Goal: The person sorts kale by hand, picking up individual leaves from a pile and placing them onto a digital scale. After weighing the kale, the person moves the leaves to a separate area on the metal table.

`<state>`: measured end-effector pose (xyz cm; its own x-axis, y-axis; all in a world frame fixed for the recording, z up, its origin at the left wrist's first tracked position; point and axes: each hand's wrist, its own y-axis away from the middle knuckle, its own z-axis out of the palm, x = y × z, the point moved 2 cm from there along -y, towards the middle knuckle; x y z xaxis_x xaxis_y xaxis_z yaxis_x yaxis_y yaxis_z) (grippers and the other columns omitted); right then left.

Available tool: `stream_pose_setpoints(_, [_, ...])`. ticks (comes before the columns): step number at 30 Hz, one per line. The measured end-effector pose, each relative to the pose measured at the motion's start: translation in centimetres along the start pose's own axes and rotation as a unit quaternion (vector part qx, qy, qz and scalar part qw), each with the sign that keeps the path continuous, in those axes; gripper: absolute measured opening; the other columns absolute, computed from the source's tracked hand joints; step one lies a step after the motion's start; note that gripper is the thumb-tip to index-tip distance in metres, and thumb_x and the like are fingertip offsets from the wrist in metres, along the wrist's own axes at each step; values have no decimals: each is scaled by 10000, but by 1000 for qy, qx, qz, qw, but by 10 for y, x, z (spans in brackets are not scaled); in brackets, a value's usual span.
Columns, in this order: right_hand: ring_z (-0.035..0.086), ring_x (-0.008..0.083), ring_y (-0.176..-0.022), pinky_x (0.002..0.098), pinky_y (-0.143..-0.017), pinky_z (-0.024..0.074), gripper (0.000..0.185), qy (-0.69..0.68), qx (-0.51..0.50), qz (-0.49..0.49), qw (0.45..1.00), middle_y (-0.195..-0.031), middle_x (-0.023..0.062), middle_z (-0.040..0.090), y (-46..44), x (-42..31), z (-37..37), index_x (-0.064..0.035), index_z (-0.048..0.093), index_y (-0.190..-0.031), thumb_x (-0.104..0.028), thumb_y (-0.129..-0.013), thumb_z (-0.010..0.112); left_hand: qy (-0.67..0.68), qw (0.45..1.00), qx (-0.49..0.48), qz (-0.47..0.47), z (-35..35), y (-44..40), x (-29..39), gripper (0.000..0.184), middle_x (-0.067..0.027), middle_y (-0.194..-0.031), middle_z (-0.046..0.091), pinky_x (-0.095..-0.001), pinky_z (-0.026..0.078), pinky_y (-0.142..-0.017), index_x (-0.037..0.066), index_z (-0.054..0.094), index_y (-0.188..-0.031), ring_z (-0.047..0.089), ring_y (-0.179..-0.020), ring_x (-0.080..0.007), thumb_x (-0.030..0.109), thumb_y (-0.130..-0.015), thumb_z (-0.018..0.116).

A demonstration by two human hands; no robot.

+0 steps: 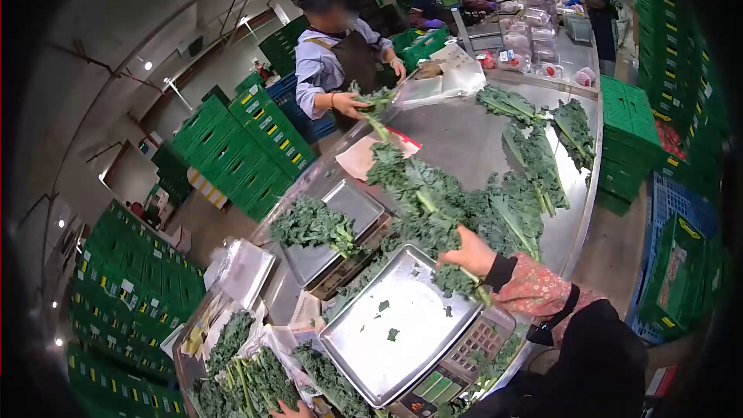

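My right hand (469,254), in a floral sleeve, is closed round the stem end of a kale leaf (433,209) above the right edge of a metal scale tray (398,317). Small green scraps lie in that tray. Low in the view, my left hand (291,410) is partly cut off by the frame edge, against a pile of kale (251,379); its fingers are mostly hidden. A second tray (309,259) holds a kale bunch (313,224). More kale leaves (534,155) lie on the metal table (457,131).
Across the table a co-worker (333,54) holds a kale leaf. Clear bags (244,271) sit at the left edge. Packed produce (534,23) and other people stand farther back. Green crates (240,147) are stacked on both sides.
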<state>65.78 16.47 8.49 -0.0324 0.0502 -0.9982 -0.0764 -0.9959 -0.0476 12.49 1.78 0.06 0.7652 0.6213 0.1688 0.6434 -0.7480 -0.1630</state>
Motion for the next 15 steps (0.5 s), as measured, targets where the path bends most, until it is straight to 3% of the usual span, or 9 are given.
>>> stream_pose_setpoints(1, [534,165,-911,267,-832,418,610,-56,-27,-23,998,-987,129,570,-6,6,-3,113,351,-1178,-94,-689,652,-53,996,-53,-58,11,7,-14,683,-232,-1410,210,-578,205,-1001,149,401,-1315,179,-1283,-441,575,-790,493])
stream_pose_setpoints(4, [586,170,-792,285,-761,454,493,-92,-26,-22,995,-908,114,592,-15,5,-9,69,392,-1142,-14,-701,596,-39,993,-100,-44,53,21,-35,670,-218,-1445,89,-647,151,-976,200,404,-1315,88,-1294,-475,634,-806,374])
stream_pose_setpoints(5, [600,178,-745,292,-732,464,454,-113,-9,-30,993,-901,112,592,-20,7,-10,49,406,-1121,2,-704,581,-55,992,-103,-46,37,30,-17,637,-223,-1444,89,-636,194,-969,204,395,-1321,127,-1290,-465,605,-831,331])
stream_pose_setpoints(9, [587,182,-795,297,-771,456,480,-85,27,-28,996,-974,126,566,-44,18,-30,58,402,-1137,-17,-701,590,-85,988,-121,-40,38,30,-13,517,-226,-1439,104,-620,283,-934,223,407,-1314,205,-1252,-488,470,-866,332])
stream_pose_setpoints(13, [550,203,-891,301,-804,435,523,-30,82,2,996,-982,137,562,-81,51,-58,70,402,-1135,-75,-683,620,-104,987,-120,-37,40,29,-12,479,-241,-1420,156,-591,287,-951,211,435,-1294,244,-1213,-511,412,-866,356])
stream_pose_setpoints(15, [558,195,-846,303,-772,445,490,-17,98,-6,995,-953,128,567,-107,64,-71,58,404,-1130,-43,-689,595,-103,987,-116,-38,44,29,-12,479,-244,-1419,156,-590,286,-951,203,441,-1289,248,-1213,-507,412,-865,364])
